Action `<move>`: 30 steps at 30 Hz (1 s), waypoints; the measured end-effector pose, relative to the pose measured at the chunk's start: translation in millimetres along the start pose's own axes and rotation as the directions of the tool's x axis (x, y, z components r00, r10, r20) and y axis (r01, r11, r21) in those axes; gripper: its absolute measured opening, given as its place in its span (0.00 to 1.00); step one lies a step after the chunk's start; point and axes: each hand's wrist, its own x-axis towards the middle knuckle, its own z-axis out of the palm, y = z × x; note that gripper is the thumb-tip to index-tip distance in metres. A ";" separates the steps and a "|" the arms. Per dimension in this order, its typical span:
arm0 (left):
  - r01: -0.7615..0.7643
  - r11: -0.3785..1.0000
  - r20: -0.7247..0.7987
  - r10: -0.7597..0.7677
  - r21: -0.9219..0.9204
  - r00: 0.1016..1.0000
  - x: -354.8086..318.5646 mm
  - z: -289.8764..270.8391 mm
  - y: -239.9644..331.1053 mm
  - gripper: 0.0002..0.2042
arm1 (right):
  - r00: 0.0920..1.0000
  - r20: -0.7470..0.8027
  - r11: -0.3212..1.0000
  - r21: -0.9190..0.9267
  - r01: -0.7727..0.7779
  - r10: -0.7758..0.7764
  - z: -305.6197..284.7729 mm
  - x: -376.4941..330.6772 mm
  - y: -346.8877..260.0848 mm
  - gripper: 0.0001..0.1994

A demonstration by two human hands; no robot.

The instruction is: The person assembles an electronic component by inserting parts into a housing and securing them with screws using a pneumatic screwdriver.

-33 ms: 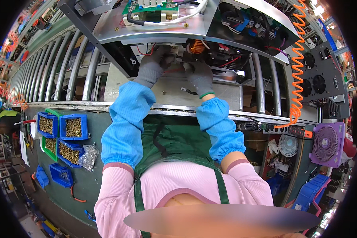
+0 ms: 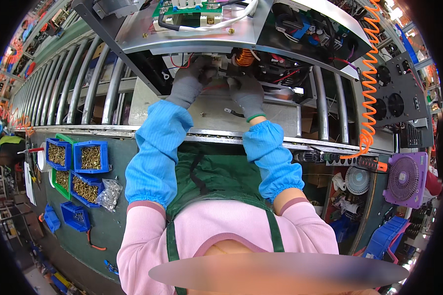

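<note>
Both of my hands wear grey gloves and reach into the low front opening of a metal equipment chassis [image 2: 182, 44]. My left hand [image 2: 188, 84] is at the opening's left part, its fingers curled near a pale fitting. Close beside it, my right hand [image 2: 247, 93] has bent fingers pressed together just below a copper-wound coil [image 2: 244, 57]. What either hand grips is hidden by gloves and shadow. A thin red wire [image 2: 183, 66] loops above my left hand. Under my right hand, a black cable with a metal lug [image 2: 228, 111] lies on the pale board.
Metal rollers [image 2: 69, 81] run off to the left. Blue bins of brass-coloured screws [image 2: 91, 158] and a clear bag of hardware [image 2: 110, 194] sit on the green bench at left. A coiled orange hose [image 2: 370, 98] hangs at right, near a power driver [image 2: 369, 162] and a purple fan [image 2: 405, 179].
</note>
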 end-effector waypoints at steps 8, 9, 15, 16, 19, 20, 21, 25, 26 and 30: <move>-0.053 0.998 -0.032 0.054 0.032 0.998 -3.4 3.0 1.1 0.13 | 0.999 0.024 0.999 -0.009 -0.039 0.039 -0.4 0.4 -13.5 0.14; -0.066 0.996 -0.050 0.069 0.068 0.996 -3.6 1.9 2.2 0.13 | 0.999 0.021 0.999 -0.025 -0.030 0.030 4.4 1.6 -11.3 0.14; -0.075 0.997 -0.040 0.076 0.025 0.996 -3.1 3.0 -1.0 0.13 | 1.000 -0.007 0.998 0.068 -0.008 0.008 8.0 -2.2 -8.3 0.14; -0.079 0.996 -0.038 0.081 0.033 0.996 -4.0 1.6 2.2 0.13 | 0.999 0.024 0.996 0.086 -0.030 0.028 3.3 -1.7 -11.0 0.15; -0.075 0.997 -0.038 0.075 0.007 0.996 -4.1 0.4 2.6 0.13 | 0.997 0.062 0.995 0.079 -0.054 0.049 -1.5 -0.4 -14.8 0.15; -0.073 0.997 -0.038 0.073 0.006 0.997 -4.8 -0.2 3.7 0.13 | 0.997 0.064 0.995 0.078 -0.054 0.049 -1.1 -0.9 -14.9 0.15; -0.095 0.994 -0.052 0.098 0.059 0.994 -6.0 -0.7 4.8 0.13 | 0.997 0.058 0.995 0.091 -0.051 0.046 -0.6 -1.6 -14.9 0.15; -0.008 1.000 -0.041 0.007 -0.021 0.999 -7.3 2.4 8.8 0.15 | 0.997 0.062 0.996 0.074 -0.049 0.045 1.8 -0.8 -12.0 0.15; -0.007 1.000 -0.044 0.006 -0.021 0.999 -8.1 4.0 9.2 0.15 | 0.997 0.063 0.996 0.075 -0.046 0.042 1.9 -0.5 -12.6 0.15; -0.024 0.998 -0.212 0.035 0.055 0.977 -13.3 14.1 2.8 0.19 | 0.995 0.076 0.996 0.066 -0.064 0.059 -2.3 0.1 -19.9 0.14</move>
